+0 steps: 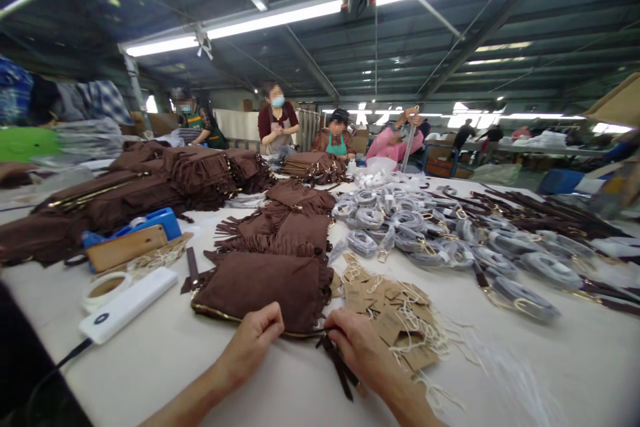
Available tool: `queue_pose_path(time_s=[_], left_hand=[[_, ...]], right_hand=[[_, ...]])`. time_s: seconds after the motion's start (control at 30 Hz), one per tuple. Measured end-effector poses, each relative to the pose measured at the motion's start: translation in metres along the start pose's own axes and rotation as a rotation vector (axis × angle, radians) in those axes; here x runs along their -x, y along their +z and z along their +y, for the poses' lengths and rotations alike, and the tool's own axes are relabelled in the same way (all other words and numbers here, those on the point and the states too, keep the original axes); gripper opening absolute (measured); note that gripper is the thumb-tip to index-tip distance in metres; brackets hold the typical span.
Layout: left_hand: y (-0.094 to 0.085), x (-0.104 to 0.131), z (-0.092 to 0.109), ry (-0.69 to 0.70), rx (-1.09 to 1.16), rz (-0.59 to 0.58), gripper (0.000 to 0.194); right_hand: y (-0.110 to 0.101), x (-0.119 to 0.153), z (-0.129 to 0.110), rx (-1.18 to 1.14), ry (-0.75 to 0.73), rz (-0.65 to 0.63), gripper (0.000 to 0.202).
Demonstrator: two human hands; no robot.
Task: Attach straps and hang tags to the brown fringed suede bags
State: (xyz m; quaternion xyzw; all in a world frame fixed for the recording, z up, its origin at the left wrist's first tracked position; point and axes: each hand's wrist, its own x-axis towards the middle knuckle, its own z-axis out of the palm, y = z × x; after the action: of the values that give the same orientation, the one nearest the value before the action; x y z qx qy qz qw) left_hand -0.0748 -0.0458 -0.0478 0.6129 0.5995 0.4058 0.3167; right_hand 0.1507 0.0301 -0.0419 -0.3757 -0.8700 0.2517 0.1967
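A dark brown fringed bag [265,283] lies flat in front of me, its gold zipper [220,313] along the near edge. My left hand [259,332] is closed on that zipped edge, near its middle. At the bag's right corner, my right hand [353,340] pinches the zipper end, where the zipper pull sits mostly hidden by my fingers. Dark tassel strips [342,370] hang below those fingers onto the table. A short strap tab [192,265] with a metal ring sticks out at the bag's left side.
Brown paper tags [395,310] with white strings lie right of the bag. Wrapped straps [415,233] spread behind them. More brown bags [285,227] are stacked beyond and left. A white power bank [129,305], tape roll [106,290] and blue tape dispenser [165,221] lie left. Co-workers stand across the table.
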Motion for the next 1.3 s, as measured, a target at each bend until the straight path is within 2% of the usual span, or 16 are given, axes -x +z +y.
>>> queue_pose_path(time_s=[0.23, 0.33, 0.4, 0.5, 0.53, 0.57, 0.6, 0.63, 0.77, 0.83, 0.93, 1.0, 1.17, 1.3], left_hand=[[-0.007, 0.006, -0.002, -0.014, -0.160, -0.006, 0.023], [-0.014, 0.011, 0.002, -0.026, -0.157, -0.077, 0.022], [-0.021, 0.019, 0.009, -0.089, -0.090, -0.261, 0.018], [-0.031, 0.032, 0.030, -0.289, 0.116, -0.712, 0.014], [-0.033, 0.035, 0.039, -0.324, 0.150, -0.843, 0.014], [-0.033, 0.038, 0.048, -0.331, 0.138, -0.921, 0.013], [-0.032, 0.040, 0.056, -0.308, 0.075, -0.923, 0.013], [-0.028, 0.041, 0.063, -0.272, -0.018, -0.853, 0.015], [0.006, 0.039, 0.071, -0.138, -0.368, -0.266, 0.012], [0.026, 0.037, 0.067, -0.111, -0.412, -0.135, 0.007], [0.048, 0.033, 0.056, -0.114, -0.403, -0.052, 0.009], [0.053, 0.032, 0.052, -0.113, -0.413, -0.016, 0.012], [0.047, 0.032, 0.054, -0.184, -0.633, -0.093, 0.020], [0.032, 0.031, 0.058, -0.260, -0.870, -0.116, 0.025]], right_hand=[[0.009, 0.003, -0.008, -0.120, 0.026, -0.051, 0.016], [0.010, 0.004, -0.009, -0.321, 0.101, -0.118, 0.012], [0.011, 0.003, -0.010, -0.499, 0.172, -0.198, 0.008], [0.009, 0.001, -0.012, -0.688, 0.234, -0.279, 0.013], [0.009, 0.001, -0.013, -0.731, 0.244, -0.294, 0.017], [0.008, 0.001, -0.014, -0.764, 0.254, -0.305, 0.020], [0.007, 0.001, -0.015, -0.787, 0.261, -0.310, 0.021], [0.006, 0.002, -0.016, -0.802, 0.269, -0.308, 0.022], [0.005, 0.004, -0.023, -0.806, 0.234, -0.225, 0.018], [0.004, 0.005, -0.026, -0.759, 0.193, -0.178, 0.017], [0.001, 0.006, -0.028, -0.641, 0.150, -0.120, 0.017], [-0.001, 0.007, -0.029, -0.568, 0.128, -0.092, 0.018], [-0.003, 0.010, -0.036, -0.291, 0.116, -0.050, 0.022], [-0.007, 0.009, -0.041, -0.116, 0.100, 0.006, 0.023]])
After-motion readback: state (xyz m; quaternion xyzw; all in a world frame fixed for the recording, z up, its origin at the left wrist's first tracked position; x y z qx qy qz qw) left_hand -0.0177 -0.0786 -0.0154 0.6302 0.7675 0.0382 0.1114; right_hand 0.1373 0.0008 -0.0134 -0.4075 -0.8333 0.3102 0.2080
